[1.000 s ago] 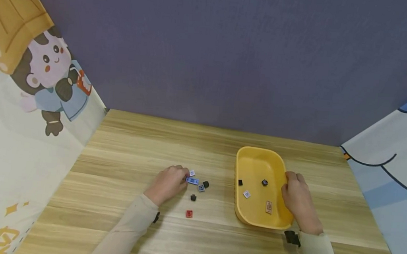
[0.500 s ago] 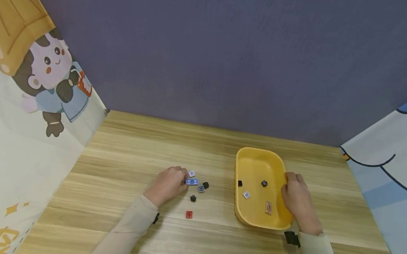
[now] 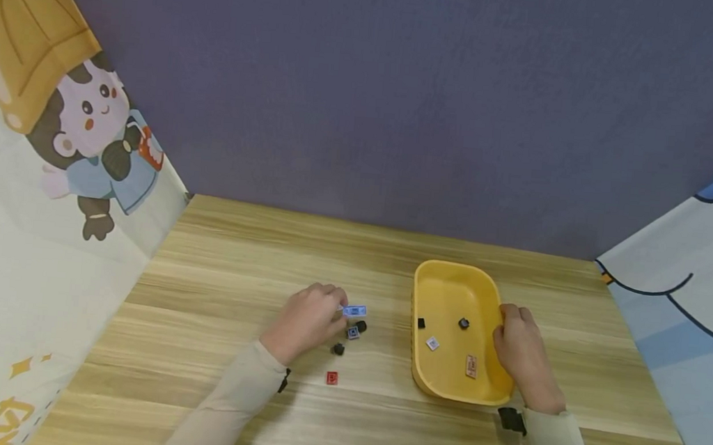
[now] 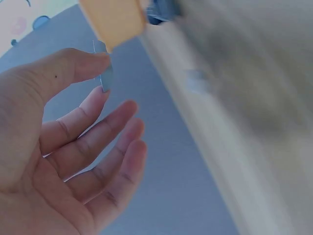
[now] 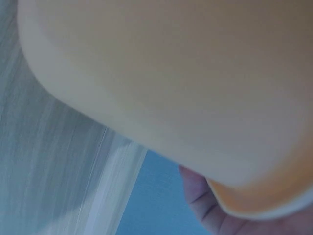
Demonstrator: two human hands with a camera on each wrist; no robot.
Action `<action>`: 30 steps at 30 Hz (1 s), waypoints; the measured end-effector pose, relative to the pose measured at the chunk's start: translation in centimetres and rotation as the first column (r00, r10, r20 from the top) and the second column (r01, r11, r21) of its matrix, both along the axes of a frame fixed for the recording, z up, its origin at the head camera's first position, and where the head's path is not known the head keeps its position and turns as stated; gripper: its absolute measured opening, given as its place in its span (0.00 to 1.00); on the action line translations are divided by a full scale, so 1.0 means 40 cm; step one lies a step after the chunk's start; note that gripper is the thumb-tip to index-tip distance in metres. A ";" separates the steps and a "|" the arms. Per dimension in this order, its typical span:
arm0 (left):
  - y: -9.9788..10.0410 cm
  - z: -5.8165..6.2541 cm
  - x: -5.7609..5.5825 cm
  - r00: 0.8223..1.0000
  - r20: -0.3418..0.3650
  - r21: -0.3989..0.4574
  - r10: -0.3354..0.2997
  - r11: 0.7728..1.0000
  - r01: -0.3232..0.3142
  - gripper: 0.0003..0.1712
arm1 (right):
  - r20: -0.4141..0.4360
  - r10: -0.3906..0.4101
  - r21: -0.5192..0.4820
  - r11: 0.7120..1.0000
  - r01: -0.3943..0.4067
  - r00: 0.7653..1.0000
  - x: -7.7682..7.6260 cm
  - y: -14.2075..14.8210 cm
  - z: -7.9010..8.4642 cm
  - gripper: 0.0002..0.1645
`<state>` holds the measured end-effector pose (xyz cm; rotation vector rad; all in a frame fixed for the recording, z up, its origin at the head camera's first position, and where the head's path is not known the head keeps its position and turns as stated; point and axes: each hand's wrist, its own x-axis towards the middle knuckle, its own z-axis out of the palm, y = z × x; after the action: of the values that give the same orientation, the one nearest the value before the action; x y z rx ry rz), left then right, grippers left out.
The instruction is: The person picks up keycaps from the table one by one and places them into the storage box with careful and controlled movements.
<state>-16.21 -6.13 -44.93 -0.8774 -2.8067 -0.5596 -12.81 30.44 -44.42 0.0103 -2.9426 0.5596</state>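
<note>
In the head view my left hand pinches a flat blue rectangular piece with printed markings by its left end. The left wrist view shows the thumb and forefinger on this thin piece edge-on, other fingers loosely bent. Just below it lie a dark blue square piece, a black piece and another black piece. My right hand grips the right rim of a yellow tray, with the thumb on the inner side.
Inside the tray lie a white square piece, a reddish rectangular piece, a dark piece and a black piece. A red square piece lies on the wooden table. A dark wall panel stands behind.
My left hand has moved right and slightly away from me, taking the blue rectangular piece along. The white square piece beside it is now hidden. The right hand and tray stay put.
</note>
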 end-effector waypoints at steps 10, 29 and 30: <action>0.098 0.050 -0.007 0.984 -0.155 -0.043 -0.085 0.996 0.079 0.06 | 0.016 -0.001 -0.012 1.000 0.001 1.000 0.000 0.001 -0.001 0.20; 0.294 0.079 -0.003 0.963 -0.148 -0.147 -0.226 0.968 0.205 0.08 | 0.037 -0.018 -0.006 1.000 0.018 0.999 -0.001 -0.001 0.001 0.21; 0.301 0.081 -0.002 0.962 -0.143 -0.151 -0.231 0.966 0.210 0.08 | 0.039 -0.019 -0.006 1.000 0.019 0.999 -0.001 -0.001 0.001 0.21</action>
<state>-16.27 5.90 -41.71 -1.2157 -2.6435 -0.3117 -12.85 30.41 -44.39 -0.0300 -2.9750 0.5727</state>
